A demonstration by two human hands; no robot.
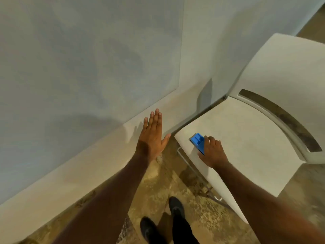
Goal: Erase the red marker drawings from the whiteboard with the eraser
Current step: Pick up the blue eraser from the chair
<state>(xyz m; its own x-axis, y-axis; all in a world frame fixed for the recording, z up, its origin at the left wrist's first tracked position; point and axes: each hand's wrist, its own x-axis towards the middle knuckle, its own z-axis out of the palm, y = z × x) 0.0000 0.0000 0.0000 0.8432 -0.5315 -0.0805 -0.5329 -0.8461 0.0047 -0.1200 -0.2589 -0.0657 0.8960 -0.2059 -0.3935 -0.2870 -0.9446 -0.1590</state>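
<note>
Dim, soft shadows, warped blurry edges

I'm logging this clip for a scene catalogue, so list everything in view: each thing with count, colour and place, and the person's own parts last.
whiteboard: one, pale grey-white, on the wall at left; no red marks visible on the part shown
wall: one, off-white, behind and below the board
chair: one, white, at right, seat facing the camera
eraser: one, blue, on the chair seat's near-left corner
floor: one, mottled brown, below
shoes: two, black, bottom centre
left hand: one, fingers straight, held out toward the wall's lower strip
right hand: one, fingers curled over the eraser
</note>
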